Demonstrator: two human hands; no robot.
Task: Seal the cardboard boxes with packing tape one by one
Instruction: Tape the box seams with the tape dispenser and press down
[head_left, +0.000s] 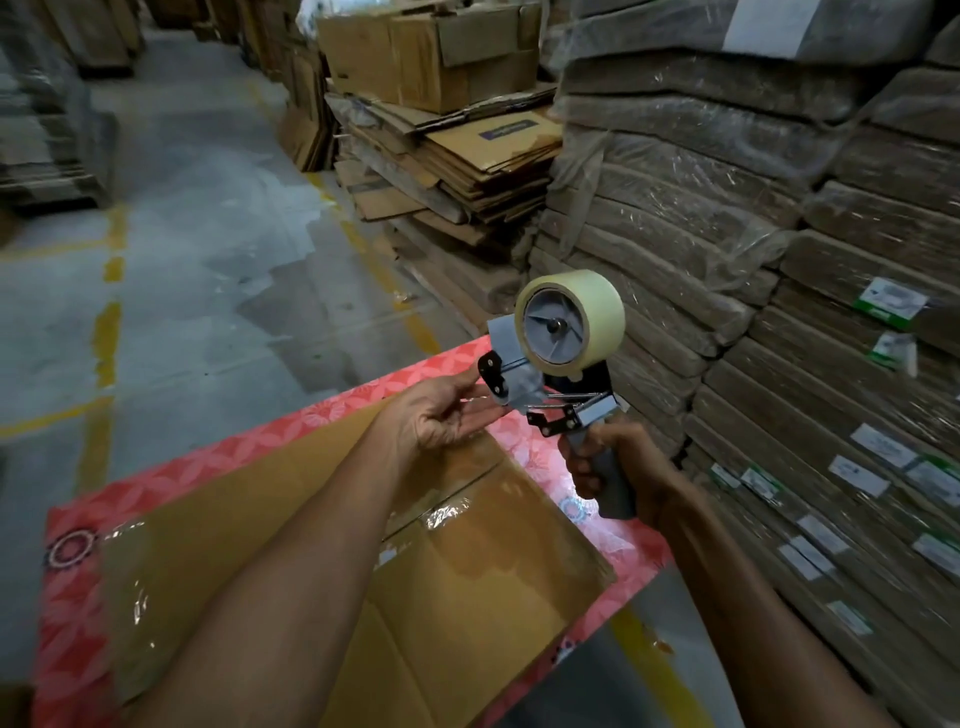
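A brown cardboard box (467, 587) lies on a table with a red patterned cover (78, 597), its top flaps closed and glossy clear tape along the seam. Above its far right corner I hold up a grey tape dispenser (550, 374) carrying a roll of pale clear tape (571, 317). My right hand (618, 467) grips the dispenser's handle. My left hand (447, 410) is palm-up, and its fingertips touch the front end of the dispenser by the roller.
Tall stacks of flat cardboard wrapped in plastic film (779, 260) stand close on the right. A pile of loose flattened cartons (457, 171) with an open box (431, 52) on top lies ahead. Grey concrete floor with yellow lines (182, 234) runs to the left.
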